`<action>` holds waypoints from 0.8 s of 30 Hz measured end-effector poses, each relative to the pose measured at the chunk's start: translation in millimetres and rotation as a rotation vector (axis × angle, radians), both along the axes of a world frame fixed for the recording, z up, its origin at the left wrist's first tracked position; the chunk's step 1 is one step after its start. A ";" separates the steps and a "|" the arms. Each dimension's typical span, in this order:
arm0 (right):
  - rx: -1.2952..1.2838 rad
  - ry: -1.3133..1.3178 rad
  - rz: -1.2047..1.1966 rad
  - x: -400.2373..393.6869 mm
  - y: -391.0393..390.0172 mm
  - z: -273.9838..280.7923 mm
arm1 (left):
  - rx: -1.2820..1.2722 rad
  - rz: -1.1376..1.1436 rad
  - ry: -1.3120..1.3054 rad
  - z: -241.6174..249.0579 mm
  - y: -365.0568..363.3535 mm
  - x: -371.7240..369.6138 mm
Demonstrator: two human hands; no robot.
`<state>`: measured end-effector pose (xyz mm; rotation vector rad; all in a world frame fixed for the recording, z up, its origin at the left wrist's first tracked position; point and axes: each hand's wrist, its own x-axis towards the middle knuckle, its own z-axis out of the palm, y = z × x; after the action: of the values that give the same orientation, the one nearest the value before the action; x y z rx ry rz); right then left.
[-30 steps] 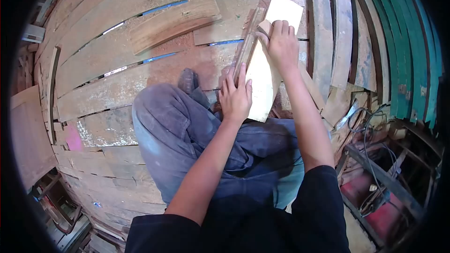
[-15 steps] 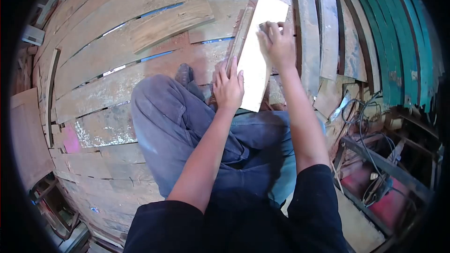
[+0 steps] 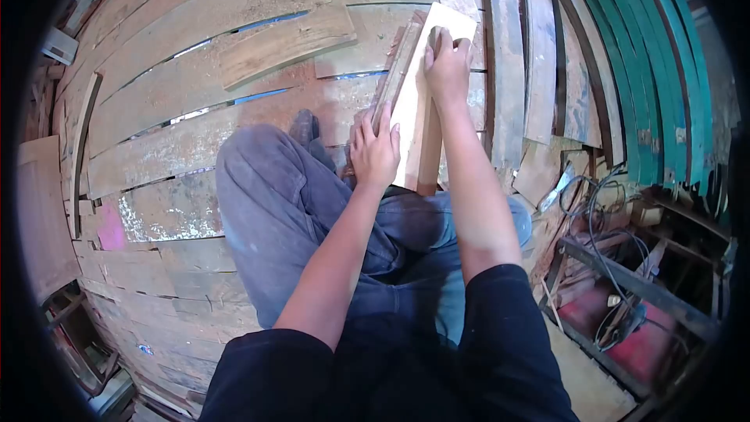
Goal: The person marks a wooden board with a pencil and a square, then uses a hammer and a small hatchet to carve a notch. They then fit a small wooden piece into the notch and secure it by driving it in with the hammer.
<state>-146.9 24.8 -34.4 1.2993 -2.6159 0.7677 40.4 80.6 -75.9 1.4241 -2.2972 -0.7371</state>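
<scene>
A pale wooden plank (image 3: 406, 137) stands slantwise in front of my crossed legs, its upper face brightly lit and its right side in shadow. My left hand (image 3: 375, 150) grips its lower left edge, fingers along the side and thumb on the upper face. Near the far end, my right hand (image 3: 449, 70) presses on the plank with bent fingers closed round a small dark piece (image 3: 435, 34), mostly covered by them. Along the plank's left side lies a darker, reddish-brown strip of wood (image 3: 398, 55).
A loose short board (image 3: 287, 45) lies on the slatted wooden floor at the left. Long boards (image 3: 506, 62) and green corrugated panels (image 3: 625, 55) line the right side. Tangled cables (image 3: 598, 203) and a metal frame (image 3: 637, 285) are at the lower right.
My right hand has moved slightly left and toward the far end of the plank. The plank has tilted, so more of its right side shows. My left hand keeps its hold.
</scene>
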 end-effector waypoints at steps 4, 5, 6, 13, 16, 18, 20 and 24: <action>0.027 0.008 0.003 22.7 32.2 -2.1 | 0.041 -0.031 -0.062 7.3 -1.7 3.0; 0.038 0.006 -0.007 26.4 35.7 0.5 | 0.047 -0.038 -0.057 6.4 -3.1 2.8; 0.049 0.005 -0.015 27.8 36.1 0.6 | 0.054 -0.045 -0.050 7.0 -4.8 2.1; -0.038 0.103 -0.080 -21.4 -41.2 -21.2 | 0.143 -0.042 -0.077 9.0 -5.6 1.4; -0.023 0.140 -0.023 -56.1 -64.3 -25.3 | 0.159 -0.025 -0.075 9.2 -6.0 -2.0; 0.006 0.105 0.023 -59.5 -56.6 -12.7 | 0.084 -0.006 -0.066 -0.7 -2.4 -0.8; 0.067 0.108 0.118 -56.0 -35.2 7.7 | 0.094 -0.004 -0.077 1.2 -3.1 -0.9; 0.216 0.203 0.434 -14.7 36.7 23.5 | 0.091 -0.007 -0.055 3.1 -0.5 1.6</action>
<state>-161.6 61.5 -11.0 1.9309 -2.3322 0.3750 42.0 80.1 -72.8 1.4939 -2.3381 -0.8237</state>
